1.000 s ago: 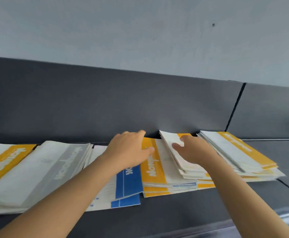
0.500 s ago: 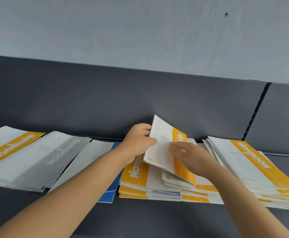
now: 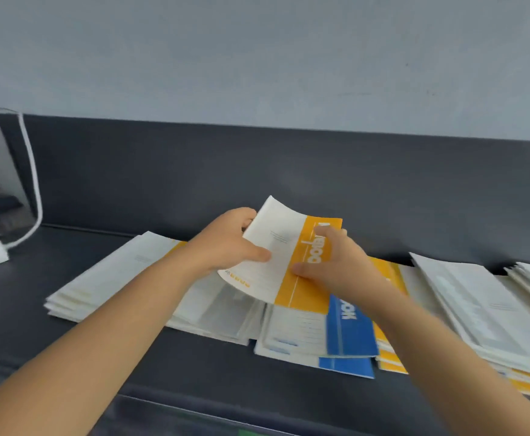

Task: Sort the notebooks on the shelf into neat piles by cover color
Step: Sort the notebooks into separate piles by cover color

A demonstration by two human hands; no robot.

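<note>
Dark grey shelf [image 3: 163,357] carries notebook piles; both hands grip a yellow notebook [image 3: 292,256] raised above them, left hand [image 3: 229,243] pinching its white edge, right hand [image 3: 336,262] its yellow band.

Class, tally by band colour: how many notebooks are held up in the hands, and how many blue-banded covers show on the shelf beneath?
Orange-banded notebook, gripped by the left hand and the right hand: 1
Blue-banded covers on the shelf, one overlapping the other: 2
Total: 3
The other piles are too blurred to tally.
</note>
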